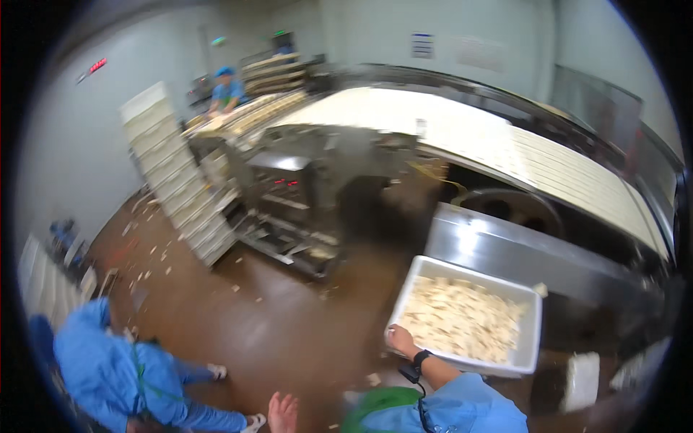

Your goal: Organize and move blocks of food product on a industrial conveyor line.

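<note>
A white plastic tub (533,338) full of pale cream, cut-looking pieces (462,317) is at the right of centre. My right hand (403,340), with a dark band at the wrist and a blue sleeve behind it, closes on the tub's near left corner. Low in the view, my left hand (283,414) is held up away from the tub with its fingers apart and nothing in it. What the pieces are made of I cannot tell.
Beyond the tub stand a metal panel (498,238) and a long conveyor of pale sheets (462,119). A stack of white crates (177,173) leans left of a machine (289,195). One person in blue (130,361) is near left, another (227,90) farther back. Scraps litter the brown floor (289,325).
</note>
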`<state>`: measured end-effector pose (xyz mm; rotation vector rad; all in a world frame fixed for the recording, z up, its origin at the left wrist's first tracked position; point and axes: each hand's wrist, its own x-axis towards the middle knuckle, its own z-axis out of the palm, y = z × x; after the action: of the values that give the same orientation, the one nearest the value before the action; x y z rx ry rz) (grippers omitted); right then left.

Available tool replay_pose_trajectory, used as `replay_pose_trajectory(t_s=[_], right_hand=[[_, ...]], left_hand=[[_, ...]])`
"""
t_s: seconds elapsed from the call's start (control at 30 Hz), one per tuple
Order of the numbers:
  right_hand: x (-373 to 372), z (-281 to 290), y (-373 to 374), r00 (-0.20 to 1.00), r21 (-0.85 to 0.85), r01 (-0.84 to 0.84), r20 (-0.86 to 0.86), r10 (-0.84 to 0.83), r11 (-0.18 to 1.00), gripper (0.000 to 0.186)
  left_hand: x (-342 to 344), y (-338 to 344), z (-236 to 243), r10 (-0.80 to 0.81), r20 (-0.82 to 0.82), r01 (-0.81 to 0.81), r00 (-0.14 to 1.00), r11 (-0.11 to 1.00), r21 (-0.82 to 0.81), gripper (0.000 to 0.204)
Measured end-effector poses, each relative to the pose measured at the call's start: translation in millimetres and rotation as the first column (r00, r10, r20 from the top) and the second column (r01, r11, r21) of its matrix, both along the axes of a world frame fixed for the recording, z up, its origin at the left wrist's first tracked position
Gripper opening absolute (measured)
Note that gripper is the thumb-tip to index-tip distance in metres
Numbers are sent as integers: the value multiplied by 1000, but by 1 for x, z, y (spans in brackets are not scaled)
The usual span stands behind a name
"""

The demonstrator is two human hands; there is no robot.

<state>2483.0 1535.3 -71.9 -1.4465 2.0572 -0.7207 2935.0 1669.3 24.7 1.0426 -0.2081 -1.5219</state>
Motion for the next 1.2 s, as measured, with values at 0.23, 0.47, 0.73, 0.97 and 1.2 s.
replay_pose_trajectory(t_s=[0.23,0.47,0.73,0.97,1.2], right_hand=[[349,-18,-261,497,271,-833,-17,867,483,38],[546,-15,-446,224,34,-974,46,974,222,32],[486,-33,-679,769,264,-630,81,634,730,31],[641,-72,-899,820,179,-539,-114,562,823,28],[1066,-29,-1140,352,138,-928,31,935,345,42]], left_hand=[[134,-59,-4,143,311,-269,940,871,412,40],[296,-218,-61,213,271,-297,939,900,319,40],[493,-597,23,-14,624,-44,782,996,78,34],[690,-762,-15,-52,960,-176,273,979,103,58],[855,-729,-97,103,857,-625,505,728,281,48]])
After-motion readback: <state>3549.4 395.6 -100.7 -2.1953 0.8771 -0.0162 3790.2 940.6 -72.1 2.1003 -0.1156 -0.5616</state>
